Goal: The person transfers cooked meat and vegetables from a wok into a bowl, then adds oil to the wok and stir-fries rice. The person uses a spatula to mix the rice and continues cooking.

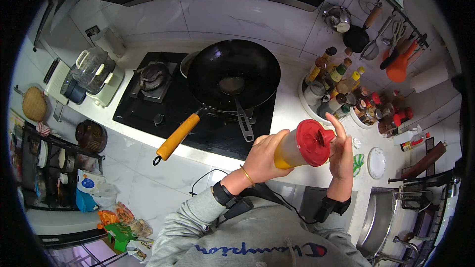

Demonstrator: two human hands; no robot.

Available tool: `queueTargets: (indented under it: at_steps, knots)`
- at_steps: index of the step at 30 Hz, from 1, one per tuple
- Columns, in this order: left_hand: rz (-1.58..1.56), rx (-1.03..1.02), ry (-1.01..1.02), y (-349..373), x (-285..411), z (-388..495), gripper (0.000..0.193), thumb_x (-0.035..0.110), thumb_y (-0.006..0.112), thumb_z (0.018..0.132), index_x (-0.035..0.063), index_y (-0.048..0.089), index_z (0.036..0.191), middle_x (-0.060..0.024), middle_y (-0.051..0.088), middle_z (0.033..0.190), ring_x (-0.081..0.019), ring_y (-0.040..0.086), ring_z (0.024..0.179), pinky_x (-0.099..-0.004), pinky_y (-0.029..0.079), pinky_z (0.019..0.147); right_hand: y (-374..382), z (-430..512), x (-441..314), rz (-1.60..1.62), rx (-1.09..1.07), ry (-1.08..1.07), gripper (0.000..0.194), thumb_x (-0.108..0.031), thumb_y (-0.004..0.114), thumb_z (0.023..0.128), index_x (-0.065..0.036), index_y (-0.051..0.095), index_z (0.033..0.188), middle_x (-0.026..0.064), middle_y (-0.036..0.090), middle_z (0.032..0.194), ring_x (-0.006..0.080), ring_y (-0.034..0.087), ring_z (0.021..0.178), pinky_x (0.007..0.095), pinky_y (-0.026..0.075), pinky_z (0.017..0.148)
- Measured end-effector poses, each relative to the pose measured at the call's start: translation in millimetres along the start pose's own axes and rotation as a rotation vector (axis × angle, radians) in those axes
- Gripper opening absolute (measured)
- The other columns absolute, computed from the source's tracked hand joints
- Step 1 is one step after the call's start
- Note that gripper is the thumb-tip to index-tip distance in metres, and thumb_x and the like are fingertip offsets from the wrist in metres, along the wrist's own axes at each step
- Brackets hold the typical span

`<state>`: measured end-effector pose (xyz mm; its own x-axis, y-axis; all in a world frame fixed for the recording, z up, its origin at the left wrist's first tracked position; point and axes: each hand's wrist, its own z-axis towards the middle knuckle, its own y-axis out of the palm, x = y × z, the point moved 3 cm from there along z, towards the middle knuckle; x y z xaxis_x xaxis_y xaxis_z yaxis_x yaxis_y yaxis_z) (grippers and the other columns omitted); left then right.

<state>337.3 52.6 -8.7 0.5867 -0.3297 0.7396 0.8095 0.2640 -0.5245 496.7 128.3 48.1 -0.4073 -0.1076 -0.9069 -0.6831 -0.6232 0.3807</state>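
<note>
My left hand (265, 154) grips the clear body of an oil jug (290, 148) in front of the hob. Yellow liquid lies low in the jug, which is tilted towards me. A red lid (311, 142) with a short spout covers it. Close beside the spout is my right hand (339, 159), its fingers apart; part of it is hidden behind the lid, so I cannot tell if it touches. Beyond the jug, a black wok (233, 59) sits on the hob with its wooden handle (178, 137) towards me. A ladle (243, 118) rests in the wok, its bowl in a little liquid.
The black glass hob (148, 111) has a second burner (154, 78) at left. Bottles (337, 70) and jars crowd the back right counter. A white lid (376, 163) lies near the sink (374, 218). At far left stands a steamer (94, 70).
</note>
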Motion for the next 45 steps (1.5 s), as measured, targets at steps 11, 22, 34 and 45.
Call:
queueTargets:
  at_steps: [11,22,34,45]
  knots:
    - [-0.426,-0.049,-0.160,12.9,-18.6,-10.2,0.087,0.019,0.078,0.058,0.0057,0.028,0.128,-0.0152,0.046,0.119,-0.0299,0.049,0.108,-0.0361,0.039,0.090,-16.5,-0.4,28.3,0.012,0.083,0.115,0.066,-0.032,0.053,0.084,0.001,0.023,0.134,0.0158,0.045,0.126,0.0237,0.047,0.113,0.0320,0.040,0.092]
    - [-0.402,-0.159,-0.290,0.5,-36.5,-21.7,0.072,0.017,0.069,0.071,0.0040,0.027,0.129,-0.0193,0.044,0.123,-0.0256,0.046,0.113,-0.0345,0.037,0.095,-41.5,2.7,90.5,-0.245,0.038,-0.037,0.090,-0.031,0.082,0.056,0.001,0.035,0.125,0.0091,0.045,0.122,0.0221,0.045,0.111,0.0352,0.037,0.094]
    - [-2.030,0.477,-0.805,-24.2,-69.4,-31.4,0.055,0.045,0.037,0.086,0.0028,0.044,0.120,-0.0174,0.060,0.089,-0.0282,0.059,0.085,-0.0336,0.048,0.076,-26.1,114.9,26.2,-0.840,-0.240,-0.136,0.083,-0.028,0.081,0.055,-0.002,0.040,0.121,0.0115,0.051,0.114,0.0225,0.050,0.105,0.0352,0.038,0.091]
    - [-1.724,0.415,-0.939,-56.2,-65.9,-42.9,0.029,0.024,0.045,0.090,0.0024,0.053,0.107,-0.0074,0.059,0.074,-0.0152,0.057,0.056,-0.0225,0.048,0.048,-8.9,178.0,6.5,-1.345,-0.506,-0.121,0.087,-0.026,0.077,0.054,-0.009,0.035,0.129,0.0161,0.049,0.121,0.0303,0.047,0.112,0.0361,0.038,0.093]
